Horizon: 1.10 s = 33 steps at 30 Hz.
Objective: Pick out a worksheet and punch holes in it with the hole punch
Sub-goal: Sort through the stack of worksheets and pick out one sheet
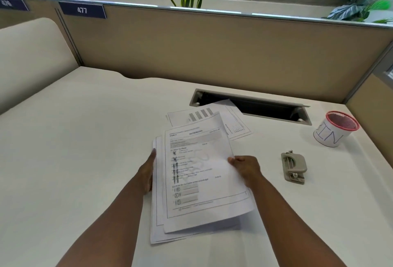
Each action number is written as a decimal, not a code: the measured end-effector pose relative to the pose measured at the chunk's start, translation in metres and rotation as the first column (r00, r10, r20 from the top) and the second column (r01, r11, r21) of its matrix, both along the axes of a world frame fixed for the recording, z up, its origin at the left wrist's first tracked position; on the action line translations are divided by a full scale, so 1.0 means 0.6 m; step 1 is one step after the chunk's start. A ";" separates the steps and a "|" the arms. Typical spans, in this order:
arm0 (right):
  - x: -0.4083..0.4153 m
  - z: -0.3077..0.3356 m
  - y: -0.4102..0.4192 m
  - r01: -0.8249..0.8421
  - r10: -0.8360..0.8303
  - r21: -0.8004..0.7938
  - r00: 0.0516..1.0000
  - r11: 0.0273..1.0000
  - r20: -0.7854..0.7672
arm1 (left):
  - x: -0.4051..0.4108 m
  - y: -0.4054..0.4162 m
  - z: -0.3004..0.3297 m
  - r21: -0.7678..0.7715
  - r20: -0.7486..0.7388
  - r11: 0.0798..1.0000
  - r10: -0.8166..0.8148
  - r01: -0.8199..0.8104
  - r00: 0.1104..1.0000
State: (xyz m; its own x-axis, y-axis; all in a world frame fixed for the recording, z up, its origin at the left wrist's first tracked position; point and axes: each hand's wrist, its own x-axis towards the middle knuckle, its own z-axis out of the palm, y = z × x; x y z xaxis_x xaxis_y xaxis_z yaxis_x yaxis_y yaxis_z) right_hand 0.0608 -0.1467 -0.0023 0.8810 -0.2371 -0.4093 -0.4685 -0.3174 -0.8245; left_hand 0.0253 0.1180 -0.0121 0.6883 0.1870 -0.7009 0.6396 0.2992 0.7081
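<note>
White desk (89,139), one head view only. A loose stack (158,220) of printed sheets lies near centre. The top sheet, a mathematics worksheet (204,177), is raised off the stack on its right side and skewed slightly clockwise.

Right hand (246,169): thumb on the worksheet's printed face at its right edge, fingers curled out of sight beneath. The sheet is pinched there. Left hand (147,171): fingers straight and together, pressed flat along the left edge of the stack. It holds nothing and steadies the pile.

The worksheet lies between the two hands. Its right edge is in the right hand's pinch; its left edge overlaps the stack just beside the left fingertips, and whether they touch it cannot be told.

The grey punch (294,167) rests on the desk to the right, apart from the papers, untouched. Further papers (234,126) lie beyond the stack, one corner over the cable slot (276,107). A red mesh cup (333,128) with a paper label stands far right.

Assessment: the selection step is in hand; no punching has begun. To do it well, keep the left hand firm on the pile so that only one sheet lifts. Draw the worksheet clear to the right with a flat, uncreased pinch. Confirm that no second sheet clings beneath before it goes to the punch.
</note>
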 end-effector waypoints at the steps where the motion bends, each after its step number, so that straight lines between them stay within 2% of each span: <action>1: 0.001 -0.010 0.005 -0.022 0.022 -0.013 1.000 1.000 -0.005 | 0.002 0.005 -0.008 0.010 -0.004 1.000 -0.023 0.023 1.000; 6: 0.010 -0.015 0.028 -0.159 0.154 -0.120 0.987 0.980 -0.047 | 0.003 0.006 -0.011 0.143 0.029 0.990 -0.021 0.017 0.999; 8: 0.021 -0.012 0.029 -0.224 0.217 -0.259 0.975 0.939 -0.057 | 0.002 0.007 -0.011 0.136 0.054 0.991 -0.018 0.010 0.998; 12: 0.050 0.003 0.016 -0.172 0.220 -0.451 0.974 0.876 0.055 | 0.012 0.018 -0.020 0.140 0.055 0.990 -0.020 0.013 0.998; 14: 0.069 0.010 0.005 -0.183 0.252 -0.525 0.966 0.831 0.064 | 0.018 0.026 -0.027 0.160 0.055 0.987 -0.018 0.009 0.998; 17: 0.103 0.015 -0.014 -0.213 0.334 -0.656 0.940 0.724 0.063 | 0.021 0.027 -0.019 0.145 0.068 0.989 -0.024 0.014 0.997; 19: 0.126 0.013 -0.029 -0.293 0.425 -0.716 0.905 0.634 0.007 | 0.025 0.029 -0.016 0.140 0.050 0.990 -0.037 0.029 0.998; 22: 0.152 0.009 -0.036 -0.507 0.597 -0.730 0.784 0.458 -0.169 | 0.033 0.033 -0.014 0.125 0.046 0.992 -0.039 0.033 0.998; 25: 0.165 -0.002 -0.027 -0.626 0.673 -0.706 0.681 0.330 -0.289 | 0.041 0.040 -0.017 0.113 0.053 0.994 -0.012 0.006 0.999; 27: 0.163 -0.006 -0.018 -0.614 0.655 -0.734 0.687 0.291 -0.315 | 0.046 0.045 -0.020 0.104 0.068 0.993 0.052 -0.058 0.996; 31: 0.154 0.006 0.003 -0.486 0.645 -0.853 0.716 0.189 -0.266 | 0.055 0.055 -0.024 0.077 0.058 0.987 0.139 -0.144 0.989; 33: 0.147 0.022 0.013 -0.525 0.681 -0.827 0.682 0.203 -0.266 | 0.057 0.056 -0.027 0.071 0.052 0.986 0.146 -0.149 0.988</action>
